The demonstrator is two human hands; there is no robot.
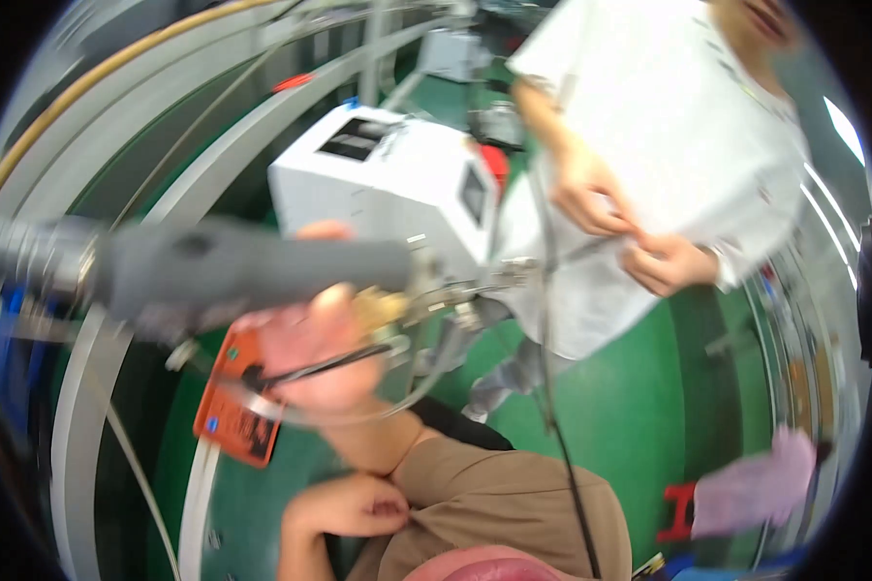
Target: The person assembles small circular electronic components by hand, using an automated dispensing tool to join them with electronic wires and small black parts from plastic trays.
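Note:
My right hand [325, 353] is wrapped round a grey cylindrical power tool [252, 276], shaped like an inline screwdriver. The tool lies sideways, with a metal collar at its left end and metal fittings at its right end; motion smears it. A clear hose [358, 418] loops below the hand. My left hand [344, 505] is closed beside my right elbow and the brown sleeve; what its curled fingers hold, if anything, is hidden. Behind and below my right hand is a flat orange panel [237, 426] with dark parts, partly covered by the hand.
A white box-shaped machine [358, 189] stands ahead. Close to its right, a person in a white top [669, 126] holds both hands together. A black cable [564, 455] hangs down the middle. Pale curved rails [77, 416] run along the left. A pink cloth [756, 484] is at the lower right.

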